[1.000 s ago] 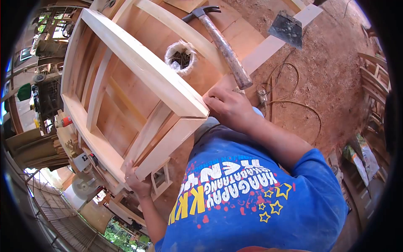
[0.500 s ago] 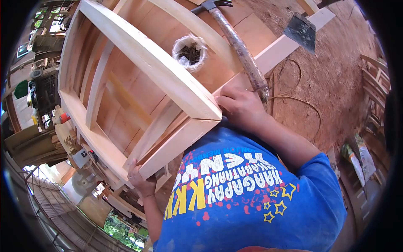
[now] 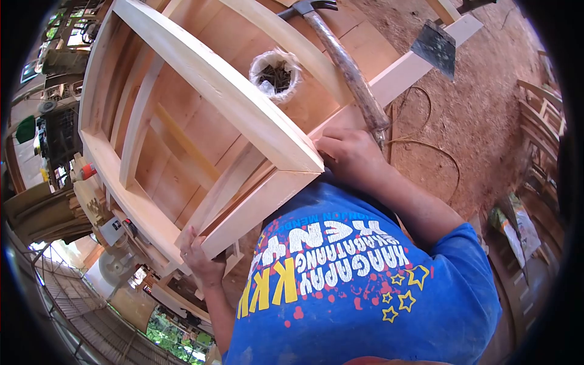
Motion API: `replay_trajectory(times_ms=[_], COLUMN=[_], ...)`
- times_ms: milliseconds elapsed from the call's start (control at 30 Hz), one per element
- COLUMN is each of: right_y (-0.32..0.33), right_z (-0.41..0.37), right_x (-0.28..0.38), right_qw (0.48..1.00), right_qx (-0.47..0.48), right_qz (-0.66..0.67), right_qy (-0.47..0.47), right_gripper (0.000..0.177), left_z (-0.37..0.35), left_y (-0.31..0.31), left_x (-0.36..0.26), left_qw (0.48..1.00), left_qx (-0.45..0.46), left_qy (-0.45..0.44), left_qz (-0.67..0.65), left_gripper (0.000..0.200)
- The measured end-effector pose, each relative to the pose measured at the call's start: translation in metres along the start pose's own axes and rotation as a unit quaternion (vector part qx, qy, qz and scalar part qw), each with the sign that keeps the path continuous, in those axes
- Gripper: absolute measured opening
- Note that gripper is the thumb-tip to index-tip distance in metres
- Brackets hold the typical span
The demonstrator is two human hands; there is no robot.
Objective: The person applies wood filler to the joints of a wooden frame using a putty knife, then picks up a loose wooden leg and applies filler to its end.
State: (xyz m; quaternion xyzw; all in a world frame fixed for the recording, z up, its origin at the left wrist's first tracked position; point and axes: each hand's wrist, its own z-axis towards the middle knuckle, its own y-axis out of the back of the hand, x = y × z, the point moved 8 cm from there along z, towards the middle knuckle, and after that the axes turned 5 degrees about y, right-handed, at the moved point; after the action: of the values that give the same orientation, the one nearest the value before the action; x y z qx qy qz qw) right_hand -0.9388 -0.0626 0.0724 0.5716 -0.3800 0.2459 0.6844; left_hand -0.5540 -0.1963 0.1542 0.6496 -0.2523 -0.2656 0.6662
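A pale wooden frame [image 3: 219,82] with curved slats stands tilted in front of my blue shirt. My left hand [image 3: 204,258] grips the frame's lower left end, its fingers over the edge of the end board. Near the frame's right corner, my right hand [image 3: 353,157] has curled fingers pressed together on the wood; the fingertips are partly hidden. A hammer [image 3: 344,64] with a worn handle lies just above my right hand, resting across the boards. Beyond the frame's long rail is a round, white-rimmed container [image 3: 275,76] holding nails or similar small dark pieces.
A dark flat plate [image 3: 434,48] rests over a long pale board [image 3: 401,76] at the upper right. Thin cane or cord [image 3: 429,145] curves over the dirt floor [image 3: 480,115]. Slatted wooden pieces [image 3: 541,125] stand at far right; stacked wood [image 3: 52,210] is at left.
The frame has shifted slightly left in view, and my left hand has moved slightly left with it. My right hand stays at the corner.
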Motion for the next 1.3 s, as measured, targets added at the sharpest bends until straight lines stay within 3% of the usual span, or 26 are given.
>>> replay_trajectory(times_ms=[267,967,1167,1267,1300], right_y=[0.002,0.000,0.005,0.019,0.025], right_z=[-0.002,-0.002,-0.003,0.003,0.006], right_x=[-0.002,-0.006,0.001,0.020,0.030], right_qw=[1.000,1.000,1.000,0.999,0.999], right_qx=[-0.012,-0.015,0.010,0.019,0.040], right_qz=[0.013,0.025,0.005,0.007,0.001], right_qy=[-0.004,-0.010,0.016,0.027,0.022], right_gripper=[0.011,0.010,0.032,0.047,0.065], left_z=[0.047,0.056,0.052,0.063,0.063], left_y=[-0.004,0.009,0.001,0.015,0.011], left_x=[-0.065,-0.079,-0.064,-0.081,-0.080], left_qw=[0.994,0.990,0.989,0.991,0.992], left_qx=[0.055,0.049,0.071,0.026,0.038], left_qy=[-0.029,-0.029,-0.009,-0.029,-0.025], left_qz=[-0.092,-0.126,-0.132,-0.130,-0.115], left_gripper=[0.046,0.051,0.048,0.051,0.051])
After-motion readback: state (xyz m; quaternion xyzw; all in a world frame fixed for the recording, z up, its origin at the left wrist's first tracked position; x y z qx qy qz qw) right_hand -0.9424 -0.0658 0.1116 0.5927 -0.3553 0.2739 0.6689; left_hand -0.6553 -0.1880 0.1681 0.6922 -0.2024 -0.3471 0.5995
